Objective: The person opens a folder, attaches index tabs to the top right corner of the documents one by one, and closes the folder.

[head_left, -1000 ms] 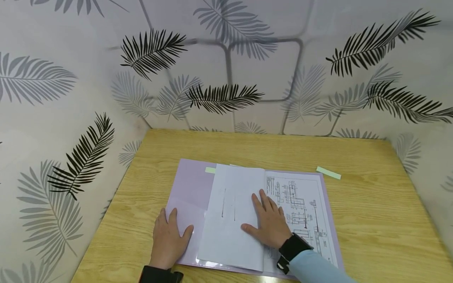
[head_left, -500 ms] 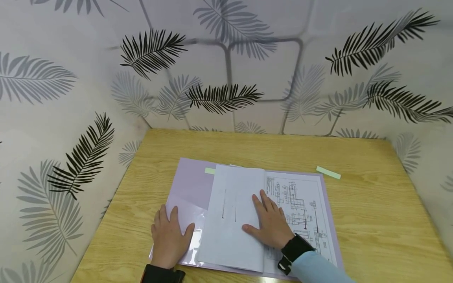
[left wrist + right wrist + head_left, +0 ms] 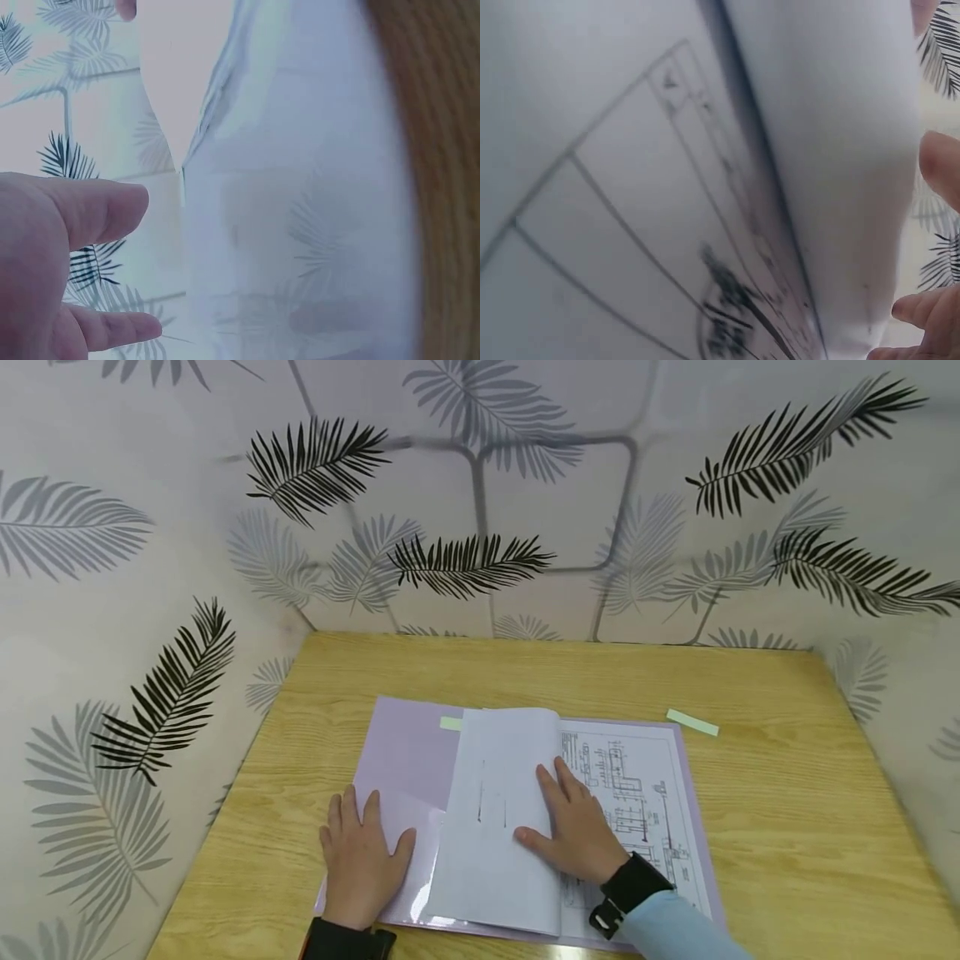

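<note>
A light purple folder (image 3: 412, 752) lies spread on the wooden table with papers inside. My left hand (image 3: 362, 860) rests with spread fingers on the folder's left cover, over its glossy clear pocket. A white sheet (image 3: 495, 860), turned to the left, shows its back with faint pencil-like lines. My right hand (image 3: 581, 835) lies flat across the fold, its thumb and fingertips on that sheet. Under its wrist is a printed technical drawing (image 3: 660, 785). In the right wrist view the drawing (image 3: 630, 187) is close and blurred; the left wrist view shows the left hand (image 3: 75, 225) beside the shiny pocket.
A pale green paper strip (image 3: 692, 722) lies on the table (image 3: 787, 793) past the folder's upper right corner. Another green tab (image 3: 451, 723) sits on the purple cover by the sheet's top edge. Patterned walls (image 3: 480, 527) with leaf prints border the table.
My left hand has shifted slightly up and left on the cover, and more of the glossy pocket shows. The turned sheet has moved slightly right, its upper part bowing a little near the fold.
</note>
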`<action>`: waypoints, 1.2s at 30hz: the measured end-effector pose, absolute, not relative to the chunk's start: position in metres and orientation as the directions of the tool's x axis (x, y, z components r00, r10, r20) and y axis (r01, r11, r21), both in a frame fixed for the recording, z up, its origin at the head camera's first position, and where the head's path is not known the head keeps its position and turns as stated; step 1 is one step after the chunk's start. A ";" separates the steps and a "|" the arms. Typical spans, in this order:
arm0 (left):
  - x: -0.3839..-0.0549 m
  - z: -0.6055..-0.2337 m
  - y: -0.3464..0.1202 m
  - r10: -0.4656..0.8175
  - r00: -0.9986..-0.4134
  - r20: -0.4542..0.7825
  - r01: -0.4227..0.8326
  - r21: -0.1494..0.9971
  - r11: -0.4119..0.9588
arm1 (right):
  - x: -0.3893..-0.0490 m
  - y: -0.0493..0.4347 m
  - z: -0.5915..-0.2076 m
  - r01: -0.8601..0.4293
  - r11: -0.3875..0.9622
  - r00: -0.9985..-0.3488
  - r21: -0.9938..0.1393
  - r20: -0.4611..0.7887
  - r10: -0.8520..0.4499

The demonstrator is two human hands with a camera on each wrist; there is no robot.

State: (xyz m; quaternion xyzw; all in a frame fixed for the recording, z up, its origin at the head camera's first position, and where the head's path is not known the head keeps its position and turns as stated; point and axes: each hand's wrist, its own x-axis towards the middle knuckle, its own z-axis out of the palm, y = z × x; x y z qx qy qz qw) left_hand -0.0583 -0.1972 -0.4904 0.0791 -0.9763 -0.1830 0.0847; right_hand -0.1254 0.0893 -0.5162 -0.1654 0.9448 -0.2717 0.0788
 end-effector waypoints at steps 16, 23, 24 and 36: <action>-0.067 -0.484 -0.185 -0.095 -0.974 0.205 -0.010 0.380 0.925 | -0.216 0.243 -0.493 0.011 0.831 -1.000 -0.557 0.018 0.024; -0.069 -0.482 -0.182 -0.068 -0.978 0.196 0.012 0.383 0.924 | -0.240 0.292 -0.508 0.019 0.875 -0.995 -0.485 0.075 0.063; -0.069 -0.482 -0.182 -0.065 -0.979 0.196 0.014 0.380 0.925 | -0.242 0.294 -0.509 0.019 0.877 -0.996 -0.481 0.070 0.060; -0.074 -0.483 -0.169 0.146 -0.949 0.280 0.268 0.468 0.842 | -0.258 0.305 -0.531 0.021 0.902 -1.000 -0.431 -0.001 0.023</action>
